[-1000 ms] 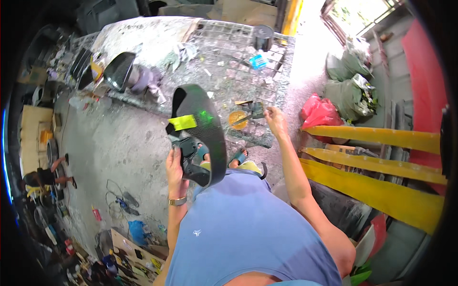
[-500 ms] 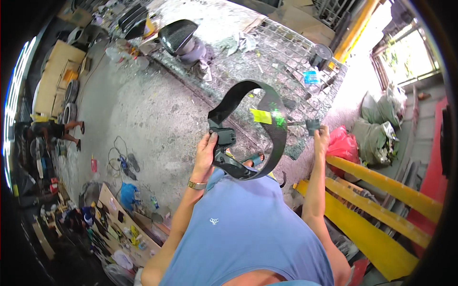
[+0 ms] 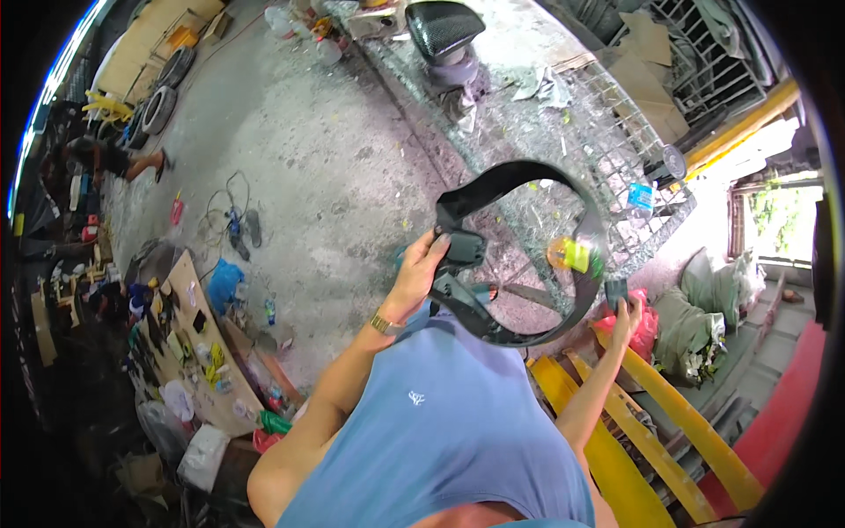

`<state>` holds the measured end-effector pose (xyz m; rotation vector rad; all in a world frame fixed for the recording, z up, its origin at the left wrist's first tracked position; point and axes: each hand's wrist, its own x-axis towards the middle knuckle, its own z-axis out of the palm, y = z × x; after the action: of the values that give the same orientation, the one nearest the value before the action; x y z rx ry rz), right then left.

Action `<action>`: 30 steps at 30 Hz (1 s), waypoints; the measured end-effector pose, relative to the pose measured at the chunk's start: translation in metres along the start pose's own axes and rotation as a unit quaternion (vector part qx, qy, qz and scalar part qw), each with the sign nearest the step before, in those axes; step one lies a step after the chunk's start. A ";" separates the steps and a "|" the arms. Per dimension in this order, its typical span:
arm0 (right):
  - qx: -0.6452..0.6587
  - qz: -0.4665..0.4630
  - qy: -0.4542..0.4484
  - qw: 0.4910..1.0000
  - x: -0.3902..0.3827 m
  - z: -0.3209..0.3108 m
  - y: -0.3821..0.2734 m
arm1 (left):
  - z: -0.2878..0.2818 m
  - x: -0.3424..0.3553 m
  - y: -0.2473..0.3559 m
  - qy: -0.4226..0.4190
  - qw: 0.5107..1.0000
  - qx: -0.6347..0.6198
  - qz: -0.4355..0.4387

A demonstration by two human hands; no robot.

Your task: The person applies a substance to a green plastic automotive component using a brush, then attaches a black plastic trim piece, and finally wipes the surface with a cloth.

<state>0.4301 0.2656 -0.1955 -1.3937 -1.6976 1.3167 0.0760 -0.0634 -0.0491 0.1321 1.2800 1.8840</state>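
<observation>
My left hand [image 3: 421,277] is closed on the near left side of a black ring-shaped shell [image 3: 510,174], thumb over its blocky dark bracket [image 3: 463,250]. The shell is held up in front of my body, and its wall has a woven carbon-like sheen on the right. A piece of bright yellow tape [image 3: 576,256] sticks to that right side. Just right of the shell, my right hand [image 3: 626,320] grips a small dark rectangular pad [image 3: 615,290] between its fingers. What the pad is made of cannot be told. A slim gap shows between pad and shell.
Ahead, a black woven-pattern shell [image 3: 444,33] stands on a support, near a wire grid [image 3: 607,123]. Yellow beams [image 3: 678,414] lie at my right, beside a red bag [image 3: 645,324] and sacks [image 3: 695,312]. A cluttered board [image 3: 198,352] and another person [image 3: 123,163] are leftward.
My view has turned, so the surroundings shift across it. The pad in my right hand now sits nearer the shell's right side. My left hand keeps its hold on the shell.
</observation>
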 end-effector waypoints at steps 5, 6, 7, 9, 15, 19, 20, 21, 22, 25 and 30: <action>0.080 0.052 0.068 0.993 -0.073 0.006 -0.139 | -0.039 -0.005 0.016 0.011 1.000 0.010 0.012; 0.016 0.056 0.011 0.998 -0.087 0.006 -0.151 | -0.044 -0.006 0.023 0.000 1.000 0.001 0.006; -0.167 -0.116 -0.054 0.978 -0.091 0.007 -0.144 | -0.051 -0.010 0.031 -0.009 1.000 -0.009 -0.002; -0.231 -0.152 -0.085 0.957 -0.122 0.059 -0.187 | -0.066 -0.008 0.042 -0.030 1.000 0.001 -0.004; 0.084 0.053 -0.164 0.981 -0.162 0.178 -0.180 | -0.101 -0.013 0.062 -0.071 0.997 0.033 -0.026; 0.460 0.150 -0.217 0.848 -0.182 0.242 -0.157 | -0.133 -0.012 0.056 -0.112 0.992 0.024 -0.043; 0.498 0.107 -0.241 0.826 -0.195 0.261 -0.188 | -0.138 -0.013 0.056 -0.116 0.992 0.037 -0.044; 0.495 0.110 -0.240 0.828 -0.196 0.264 -0.188 | -0.141 -0.013 0.058 -0.119 0.991 0.047 -0.040; 0.455 0.121 -0.285 0.835 -0.199 0.266 -0.185 | -0.144 -0.012 0.058 -0.127 0.991 0.025 -0.041; 0.337 0.160 -0.275 0.886 -0.210 0.272 -0.183 | -0.143 -0.015 0.060 -0.116 0.992 0.029 -0.041; 0.135 0.074 -0.317 0.936 -0.220 0.271 -0.215 | -0.158 -0.019 0.061 -0.141 0.987 0.024 -0.072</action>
<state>0.1749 -0.0241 -0.0591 -1.0037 -1.7146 2.1670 -0.0261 -0.1988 -0.0682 0.3110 1.1102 1.6454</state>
